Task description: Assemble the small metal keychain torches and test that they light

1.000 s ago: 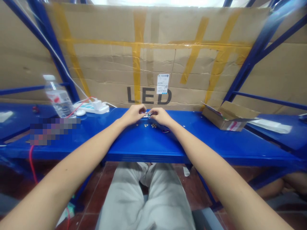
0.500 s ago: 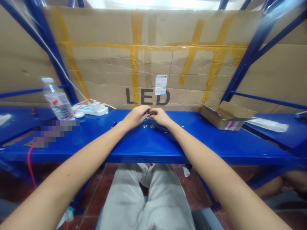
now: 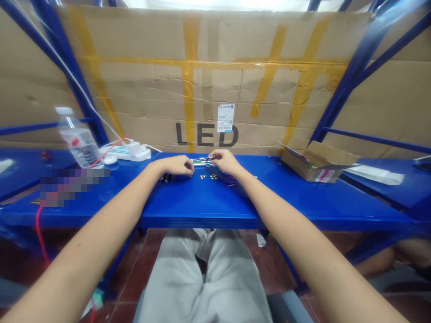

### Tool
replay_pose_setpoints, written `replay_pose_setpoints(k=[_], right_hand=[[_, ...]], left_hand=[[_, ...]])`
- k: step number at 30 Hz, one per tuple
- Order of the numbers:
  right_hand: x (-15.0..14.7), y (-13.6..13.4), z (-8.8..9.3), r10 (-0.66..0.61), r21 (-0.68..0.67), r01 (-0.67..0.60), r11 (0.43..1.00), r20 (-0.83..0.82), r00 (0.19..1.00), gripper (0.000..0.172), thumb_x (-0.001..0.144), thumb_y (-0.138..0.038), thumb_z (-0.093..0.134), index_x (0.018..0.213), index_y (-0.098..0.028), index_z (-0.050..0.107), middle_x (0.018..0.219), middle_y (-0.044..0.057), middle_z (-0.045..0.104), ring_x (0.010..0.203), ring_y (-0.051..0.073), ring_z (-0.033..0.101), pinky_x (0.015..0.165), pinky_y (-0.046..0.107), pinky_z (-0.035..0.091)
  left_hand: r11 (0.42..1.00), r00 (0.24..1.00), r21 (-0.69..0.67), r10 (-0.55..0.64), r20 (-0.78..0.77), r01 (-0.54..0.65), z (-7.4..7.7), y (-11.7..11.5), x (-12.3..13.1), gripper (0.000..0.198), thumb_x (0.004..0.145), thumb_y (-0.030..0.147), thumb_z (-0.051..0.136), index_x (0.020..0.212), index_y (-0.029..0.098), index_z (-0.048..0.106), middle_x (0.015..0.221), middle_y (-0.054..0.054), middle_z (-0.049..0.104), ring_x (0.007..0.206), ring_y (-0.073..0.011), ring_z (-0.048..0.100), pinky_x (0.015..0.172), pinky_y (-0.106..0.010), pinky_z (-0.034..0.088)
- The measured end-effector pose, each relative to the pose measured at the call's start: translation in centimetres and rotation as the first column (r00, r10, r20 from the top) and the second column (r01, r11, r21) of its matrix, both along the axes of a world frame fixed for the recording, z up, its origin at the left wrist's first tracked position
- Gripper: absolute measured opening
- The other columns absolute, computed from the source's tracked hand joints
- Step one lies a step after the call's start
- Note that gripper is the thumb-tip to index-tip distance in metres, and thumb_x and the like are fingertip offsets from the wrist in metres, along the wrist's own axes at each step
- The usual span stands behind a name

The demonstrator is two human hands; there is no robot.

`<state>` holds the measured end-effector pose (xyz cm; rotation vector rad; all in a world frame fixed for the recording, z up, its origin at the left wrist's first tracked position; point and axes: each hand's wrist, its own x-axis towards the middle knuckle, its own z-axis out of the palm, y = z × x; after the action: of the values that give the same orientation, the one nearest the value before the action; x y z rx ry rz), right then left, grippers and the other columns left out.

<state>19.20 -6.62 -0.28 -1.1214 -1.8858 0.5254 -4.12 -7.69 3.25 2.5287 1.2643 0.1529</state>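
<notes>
My left hand [image 3: 177,165] is over the table, its fingers curled downward; what they hold, if anything, is hidden. Small dark pieces [image 3: 165,178] lie by its wrist. My right hand [image 3: 226,162] pinches a small round silvery piece [image 3: 210,157] between thumb and fingertips. Between the hands, several slim, shiny pen-like sticks [image 3: 201,162] with coloured parts lie side by side. Closer to me are several tiny round metal pieces [image 3: 213,176]. A small purple-and-dark item [image 3: 230,184] rests under my right wrist.
An open cardboard box [image 3: 319,166] stands on the right of the blue table [image 3: 202,206]. At the left are a water bottle [image 3: 78,139], a white power strip [image 3: 131,153] and a red cable [image 3: 39,229]. A large cardboard sheet [image 3: 151,89] closes off the back.
My hands were together over the sticks. My left hand has moved left and slightly toward me, uncovering the sticks; my right hand has stayed nearly in place.
</notes>
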Motion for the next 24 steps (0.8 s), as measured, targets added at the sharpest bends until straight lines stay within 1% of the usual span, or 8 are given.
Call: replay_pose_setpoints(k=[2,4,7,14,17,20,22,24], right_hand=[[-0.1,-0.2,0.1,-0.004,-0.004,0.004,1.000,0.011,1.000,0.022,0.076,-0.004,0.065,0.094,-0.011,0.075,0.096,0.010,0.076,0.089,0.019,0.068,0.086,0.032,0.052],[-0.2,-0.3,0.0,0.000,-0.009,0.000,1.000,0.018,1.000,0.023,0.076,-0.005,0.065,0.095,-0.012,0.075,0.097,0.009,0.076,0.089,0.018,0.068,0.087,0.032,0.052],[-0.2,-0.3,-0.1,0.009,-0.001,-0.009,1.000,0.028,1.000,0.023,0.076,-0.005,0.064,0.095,-0.013,0.075,0.098,0.008,0.075,0.089,0.018,0.068,0.087,0.032,0.052],[-0.1,-0.2,-0.2,0.023,0.005,-0.024,1.000,0.031,0.999,0.024,0.076,-0.006,0.064,0.095,-0.014,0.076,0.099,0.010,0.075,0.091,0.020,0.068,0.090,0.036,0.052],[-0.1,-0.2,-0.2,0.029,0.009,-0.029,1.000,0.036,0.999,0.024,0.076,-0.006,0.063,0.095,-0.013,0.076,0.100,0.011,0.075,0.092,0.020,0.068,0.091,0.037,0.052],[-0.2,-0.3,-0.1,0.030,0.010,-0.031,0.999,0.035,0.999,0.024,0.076,-0.006,0.063,0.095,-0.013,0.076,0.099,0.011,0.075,0.092,0.020,0.068,0.090,0.036,0.052],[-0.2,-0.4,-0.1,0.024,0.004,-0.024,1.000,0.034,0.999,0.024,0.076,-0.007,0.063,0.095,-0.013,0.076,0.098,0.011,0.075,0.092,0.020,0.068,0.090,0.036,0.052],[-0.2,-0.4,0.0,0.020,-0.002,-0.020,1.000,0.032,0.999,0.024,0.076,-0.007,0.064,0.095,-0.013,0.076,0.099,0.011,0.075,0.092,0.021,0.068,0.089,0.036,0.052]], left_hand=[[0.998,0.999,-0.057,0.005,-0.035,-0.007,0.2,0.0,-0.3,0.026,0.072,0.030,0.069,0.096,0.023,0.077,0.094,-0.002,0.076,0.085,-0.0192,0.067,0.079,-0.026,0.049],[0.998,0.998,-0.065,0.015,-0.054,-0.018,0.3,0.1,-0.3,0.027,0.070,0.032,0.073,0.095,0.023,0.077,0.093,-0.002,0.076,0.084,-0.0190,0.066,0.078,-0.026,0.049],[0.997,0.997,-0.065,0.035,-0.062,-0.039,0.2,0.2,-0.1,0.017,0.070,0.028,0.073,0.085,0.021,0.076,0.084,-0.003,0.075,0.077,-0.0180,0.065,0.075,-0.026,0.050],[0.998,0.998,-0.024,0.065,0.008,-0.065,-0.4,0.3,-0.2,0.002,0.068,0.021,0.075,0.069,0.022,0.074,0.068,-0.002,0.072,0.060,-0.0161,0.062,0.057,-0.025,0.047],[0.999,0.999,-0.023,0.039,0.015,-0.039,-0.7,0.5,-0.3,0.001,0.069,0.021,0.072,0.069,0.022,0.072,0.062,-0.001,0.070,0.055,-0.0155,0.061,0.052,-0.024,0.045],[1.000,0.996,-0.026,0.017,0.087,-0.015,-1.1,0.9,-0.3,0.007,0.067,0.020,0.071,0.074,0.022,0.071,0.063,0.000,0.069,0.056,-0.0161,0.062,0.053,-0.024,0.045],[0.999,0.990,0.017,0.038,0.133,-0.040,-1.5,1.2,-0.2,0.012,0.066,0.020,0.071,0.078,0.021,0.072,0.067,-0.001,0.071,0.059,-0.0169,0.064,0.054,-0.024,0.045],[0.991,0.989,0.110,0.059,0.138,-0.074,-1.8,1.5,-0.1,0.010,0.069,0.019,0.068,0.077,0.021,0.073,0.069,-0.002,0.072,0.061,-0.0174,0.064,0.056,-0.025,0.045]])
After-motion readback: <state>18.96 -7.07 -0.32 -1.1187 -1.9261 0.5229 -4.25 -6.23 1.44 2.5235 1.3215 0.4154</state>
